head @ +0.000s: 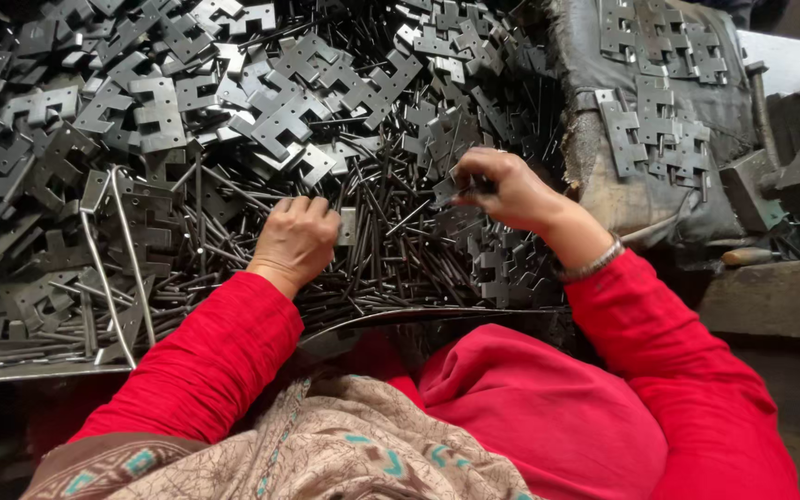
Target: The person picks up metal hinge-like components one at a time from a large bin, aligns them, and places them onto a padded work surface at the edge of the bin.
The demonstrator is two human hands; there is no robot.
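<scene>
- The right hand (pixel 502 190) is pinching a dark hinge plate (pixel 451 188) at its fingertips, over the heap.
- The left hand (pixel 296 239) is curling closed on thin metal pins (pixel 377 245), lying just left of the plate, pointing mostly away from the person.

Dim, even light; sharp centre, edges bowed.

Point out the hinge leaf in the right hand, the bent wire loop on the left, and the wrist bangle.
Hinge leaf (pixel 463 182), head view: dark flat edge showing at the right hand's fingertips.
Bent wire loop (pixel 131 243), head view: its right-hand leg, over the pile.
Bangle (pixel 593 266), head view: silver band across the right wrist.
</scene>
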